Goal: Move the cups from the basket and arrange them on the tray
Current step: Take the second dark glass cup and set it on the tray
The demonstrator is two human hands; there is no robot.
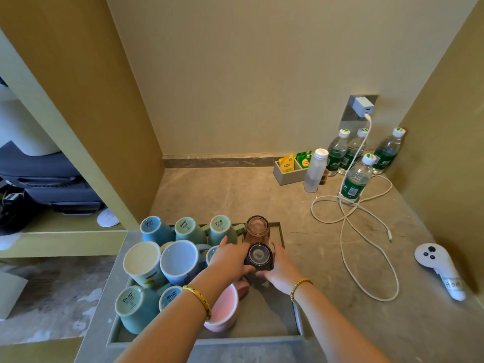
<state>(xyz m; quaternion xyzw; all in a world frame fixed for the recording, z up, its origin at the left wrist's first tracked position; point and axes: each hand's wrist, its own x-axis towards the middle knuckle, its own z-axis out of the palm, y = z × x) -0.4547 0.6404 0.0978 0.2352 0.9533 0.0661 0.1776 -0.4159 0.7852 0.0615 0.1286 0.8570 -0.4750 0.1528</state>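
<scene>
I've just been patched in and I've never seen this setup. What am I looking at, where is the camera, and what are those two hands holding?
There is no machine here. A person wears one wide-angle camera on the head, looking forward and down at their own arms. The left hand and the right hand both grip one dark glass, upside down, over a grey tray. On the tray stand upturned mugs, a pink cup and a brown glass. Further back on the counter: water bottles, a tea-bag box, a white cable and a white controller.
</scene>
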